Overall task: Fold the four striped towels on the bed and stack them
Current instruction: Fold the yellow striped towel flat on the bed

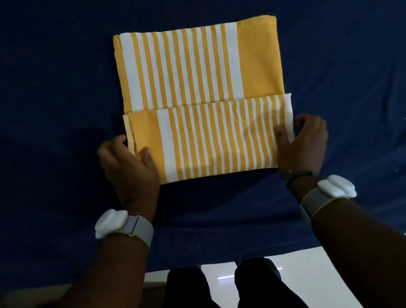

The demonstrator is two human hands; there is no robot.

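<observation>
A yellow-and-white striped towel (199,64) lies flat on the dark blue bed sheet (34,112). Its near part (218,138) is folded over toward the far side, so a doubled band covers the near third. My left hand (128,169) pinches the left end of that folded band, thumb on top. My right hand (302,142) pinches the right end the same way. Only this one towel is in view.
The bed's near edge (211,261) runs across the lower frame, with pale floor (344,277) beyond it and my dark trouser legs (228,301) below. White wrist devices sit on both forearms. Blue sheet spreads wide on every side of the towel.
</observation>
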